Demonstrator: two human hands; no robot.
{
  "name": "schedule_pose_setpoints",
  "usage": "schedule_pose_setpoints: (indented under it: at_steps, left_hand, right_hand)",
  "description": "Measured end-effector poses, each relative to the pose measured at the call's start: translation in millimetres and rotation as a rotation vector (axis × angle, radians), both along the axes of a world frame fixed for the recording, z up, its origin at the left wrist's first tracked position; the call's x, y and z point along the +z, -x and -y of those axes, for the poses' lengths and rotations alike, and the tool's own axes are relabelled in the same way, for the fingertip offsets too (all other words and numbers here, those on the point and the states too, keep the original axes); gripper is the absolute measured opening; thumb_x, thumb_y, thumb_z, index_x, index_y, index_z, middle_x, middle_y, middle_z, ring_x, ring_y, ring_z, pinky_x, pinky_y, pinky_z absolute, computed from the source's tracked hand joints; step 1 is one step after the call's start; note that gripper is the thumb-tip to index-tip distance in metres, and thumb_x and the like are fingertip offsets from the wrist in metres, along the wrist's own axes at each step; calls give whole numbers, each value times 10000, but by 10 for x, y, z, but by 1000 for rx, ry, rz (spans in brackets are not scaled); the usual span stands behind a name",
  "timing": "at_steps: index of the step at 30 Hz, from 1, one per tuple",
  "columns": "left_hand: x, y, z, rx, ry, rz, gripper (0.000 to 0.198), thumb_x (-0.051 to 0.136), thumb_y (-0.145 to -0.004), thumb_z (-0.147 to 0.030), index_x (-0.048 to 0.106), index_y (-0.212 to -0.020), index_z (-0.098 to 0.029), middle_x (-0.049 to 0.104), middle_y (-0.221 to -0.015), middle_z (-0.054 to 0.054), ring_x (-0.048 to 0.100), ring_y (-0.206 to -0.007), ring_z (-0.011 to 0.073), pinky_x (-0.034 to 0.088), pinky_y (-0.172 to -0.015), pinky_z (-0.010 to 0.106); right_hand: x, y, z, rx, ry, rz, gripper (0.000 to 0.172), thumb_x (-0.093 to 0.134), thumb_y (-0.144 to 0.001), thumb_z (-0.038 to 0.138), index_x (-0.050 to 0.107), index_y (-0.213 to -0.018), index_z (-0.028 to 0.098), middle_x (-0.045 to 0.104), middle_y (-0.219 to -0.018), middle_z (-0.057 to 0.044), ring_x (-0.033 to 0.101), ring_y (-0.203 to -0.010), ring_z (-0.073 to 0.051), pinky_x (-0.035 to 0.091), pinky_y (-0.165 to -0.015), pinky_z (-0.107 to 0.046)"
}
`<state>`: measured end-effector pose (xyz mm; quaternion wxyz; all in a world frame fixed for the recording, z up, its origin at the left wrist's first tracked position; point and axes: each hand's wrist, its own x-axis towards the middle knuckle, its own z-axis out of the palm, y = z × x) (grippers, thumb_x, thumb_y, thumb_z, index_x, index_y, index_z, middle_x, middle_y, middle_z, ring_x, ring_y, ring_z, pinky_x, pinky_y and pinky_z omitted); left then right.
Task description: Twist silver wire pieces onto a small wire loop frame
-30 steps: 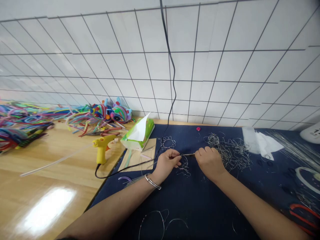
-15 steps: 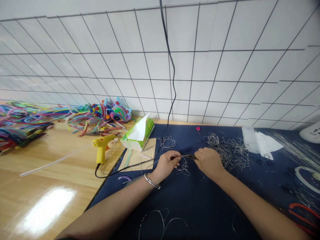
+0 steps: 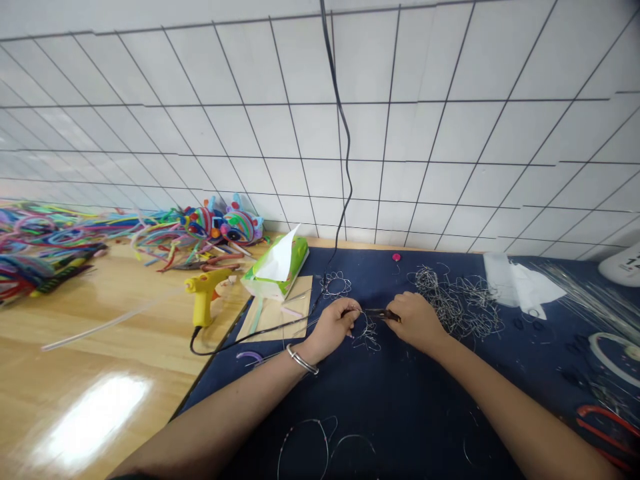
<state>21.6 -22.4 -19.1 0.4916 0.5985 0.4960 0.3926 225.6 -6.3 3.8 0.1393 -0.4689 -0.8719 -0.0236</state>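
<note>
My left hand [image 3: 334, 327], with a silver bangle on the wrist, is closed in a pinch on a thin silver wire shape [image 3: 367, 333] lying on the dark blue mat [image 3: 400, 407]. Facing it, my right hand [image 3: 417, 321] is closed round small dark pliers [image 3: 381, 313] whose tip points left toward the wire at my left fingers. The two hands are a few centimetres apart at the mat's middle. A tangled heap of bent wire pieces [image 3: 460, 303] lies just right of my right hand.
A yellow glue gun [image 3: 204, 298] with a black cord, a green tissue pack [image 3: 277, 265] and a cardboard piece [image 3: 273, 313] lie left of the hands. Colourful tubes and toys [image 3: 125, 237] fill the wooden table's far left. Red-handled tool [image 3: 605, 427] at right edge; wire loops [image 3: 320, 443] near me.
My right hand has turned slightly, so more of the pliers shows between the hands. My left hand has shifted a little to the right on the wire.
</note>
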Motion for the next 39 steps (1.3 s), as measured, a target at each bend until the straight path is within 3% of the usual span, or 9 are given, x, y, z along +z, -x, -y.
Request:
schedule_pose_setpoints:
  at_steps: [6, 19, 23, 29, 39]
  left_hand:
    - [55, 4, 9, -35, -29, -4, 150, 479, -769, -265, 556, -836, -155, 484, -653, -20, 444, -484, 60, 399, -456, 173]
    - [96, -9, 14, -13, -107, -116, 118, 512, -729, -232, 604, -763, -167, 523, -662, 0, 455, -558, 99, 391, -538, 195]
    - [119, -5, 19, -30, -160, -169, 115, 495, -740, -206, 601, -763, -167, 530, -696, 11, 475, -611, 114, 402, -565, 204]
    - [178, -11, 39, -56, -273, -247, 130, 477, -753, -181, 606, -762, -171, 536, -708, 20, 488, -685, 137, 404, -654, 238]
    - [171, -21, 42, -94, -352, -353, 145, 459, -751, -132, 595, -753, -180, 535, -687, 13, 485, -670, 133, 379, -658, 238]
  right_hand:
    - [-78, -33, -42, -60, -120, 22, 202, 506, -783, 300, 579, -650, 166, 522, -648, -22, 413, -691, -141, 230, -645, -270]
    - [46, 12, 36, 87, -321, 104, 215, 441, -805, 188, 559, -627, 163, 465, -620, -39, 343, -681, -159, 207, -640, -299]
    - [32, -17, 8, 116, -315, 104, 206, 436, -806, 192, 565, -647, 167, 465, -629, -36, 342, -691, -161, 212, -653, -302]
    - [13, -44, -29, 39, -320, 53, 190, 477, -783, 215, 565, -623, 165, 466, -619, -34, 344, -687, -160, 215, -651, -296]
    - [51, -4, 38, 119, -369, 145, 248, 392, -849, 192, 558, -666, 167, 460, -617, -32, 333, -668, -153, 197, -639, -313]
